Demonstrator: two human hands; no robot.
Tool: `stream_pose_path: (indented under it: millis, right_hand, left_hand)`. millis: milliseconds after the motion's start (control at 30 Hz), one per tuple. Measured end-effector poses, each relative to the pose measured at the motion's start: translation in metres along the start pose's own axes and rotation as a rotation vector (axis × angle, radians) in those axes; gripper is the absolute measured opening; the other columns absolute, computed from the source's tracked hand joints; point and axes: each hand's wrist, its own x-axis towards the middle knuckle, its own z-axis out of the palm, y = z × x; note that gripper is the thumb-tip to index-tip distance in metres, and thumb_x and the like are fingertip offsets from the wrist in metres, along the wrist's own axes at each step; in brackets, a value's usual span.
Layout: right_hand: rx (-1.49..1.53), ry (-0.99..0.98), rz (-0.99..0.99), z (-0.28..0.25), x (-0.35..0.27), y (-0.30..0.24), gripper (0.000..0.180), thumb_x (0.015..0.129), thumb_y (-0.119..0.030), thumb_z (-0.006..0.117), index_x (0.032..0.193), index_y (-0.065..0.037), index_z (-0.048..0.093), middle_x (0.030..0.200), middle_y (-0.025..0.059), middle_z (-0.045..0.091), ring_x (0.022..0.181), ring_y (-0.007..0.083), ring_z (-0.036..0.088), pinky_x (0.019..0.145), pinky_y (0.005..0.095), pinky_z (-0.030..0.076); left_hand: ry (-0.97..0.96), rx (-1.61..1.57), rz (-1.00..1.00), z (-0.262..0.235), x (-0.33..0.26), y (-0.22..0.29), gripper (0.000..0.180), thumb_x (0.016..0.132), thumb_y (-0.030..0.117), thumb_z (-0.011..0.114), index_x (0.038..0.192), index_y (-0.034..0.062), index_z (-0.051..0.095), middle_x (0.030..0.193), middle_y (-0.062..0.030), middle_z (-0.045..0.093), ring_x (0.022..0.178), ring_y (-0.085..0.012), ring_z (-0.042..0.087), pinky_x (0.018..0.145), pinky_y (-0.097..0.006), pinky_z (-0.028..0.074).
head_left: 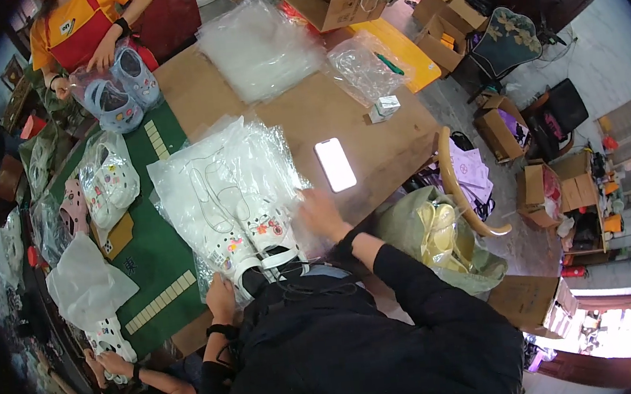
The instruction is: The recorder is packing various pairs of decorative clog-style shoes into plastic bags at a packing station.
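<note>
Right hand [323,213] lies flat, fingers spread and pressed on the clear plastic bag [230,177], resting on the bag's near right corner with nothing gripped in them. Left hand [221,298] is down at the bag's near edge, fingers curled around the heel end of the white clogs [253,243], though the exact pinch is partly hidden by the dark jacket, so how tightly they close I cannot tell. The clogs, a white pair with small coloured charms, sit between the two hands, toes pointing into the bag's open mouth, heels toward the person's chest. The bag itself spreads out away from the fingers, crinkled and shiny, lying half on the green mat [154,252] and half on the brown table [370,133]. Just right of the bag lies a phone [335,164] with a lit white screen, close beyond the right hand's fingertips. Beyond the bag, farther up the table, a stack of clear bags [257,45]. Left of the bag, another bagged white pair [108,180], and farther off, a person in a yellow shirt and red apron holds a bagged pale blue pair [120,90]. Near left of the bag, a third person's hand [114,364] rests by another white clog [107,338].
</note>
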Motion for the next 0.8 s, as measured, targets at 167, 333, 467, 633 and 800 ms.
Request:
stream_pose_path:
  millis: [167,333,467,633,800]
  right_hand:
    - [-0.433,-0.063,0.368,-0.009,0.006,0.078,0.045,0.080,-0.031,0.053,0.118,-0.007,0.051,0.114,0.0185,0.050,0.104,0.0349,0.047,0.087,0.0465,0.038]
    - [-0.528,-0.188,0.516,-0.009,0.002,0.096,0.050,0.084,-0.042,0.048,0.124,-0.012,0.048,0.128,0.0196,0.041,0.118,0.0336,0.039,0.096,0.0502,0.031]
    - [-0.515,-0.155,0.538,-0.003,0.011,0.096,0.049,0.085,-0.039,0.049,0.125,-0.012,0.046,0.129,0.0186,0.040,0.120,0.0347,0.037,0.098,0.0518,0.030]
    - [-0.593,-0.066,0.516,0.002,0.014,0.094,0.043,0.085,-0.034,0.048,0.122,-0.011,0.048,0.126,0.0190,0.043,0.116,0.0350,0.041,0.094,0.0512,0.033]
    - [-0.181,-0.175,0.376,-0.002,0.008,0.044,0.037,0.075,-0.017,0.055,0.110,-0.005,0.054,0.104,0.0170,0.053,0.093,0.0341,0.050,0.079,0.0459,0.041]
  left_hand:
    - [0.003,0.003,0.002,0.001,0.003,-0.002,0.018,0.082,0.019,0.045,0.090,0.0031,0.046,0.079,-0.0226,0.059,0.073,-0.0428,0.056,0.063,-0.052,0.042]
    - [-0.005,0.018,-0.003,0.004,0.004,-0.005,0.018,0.082,0.019,0.045,0.090,0.0032,0.046,0.079,-0.0225,0.059,0.073,-0.0424,0.056,0.063,-0.051,0.042]
    - [0.022,0.005,0.029,0.004,0.003,-0.004,0.018,0.082,0.019,0.047,0.091,0.0033,0.047,0.079,-0.0221,0.059,0.073,-0.0421,0.056,0.062,-0.051,0.043]
    - [0.019,-0.004,0.019,0.002,0.005,-0.002,0.018,0.082,0.020,0.048,0.091,0.0035,0.047,0.080,-0.0217,0.059,0.074,-0.0419,0.056,0.063,-0.050,0.043]
    - [0.029,-0.027,-0.031,0.003,0.004,-0.006,0.022,0.082,0.020,0.048,0.095,0.0030,0.048,0.084,-0.0225,0.059,0.077,-0.0415,0.056,0.065,-0.050,0.043]
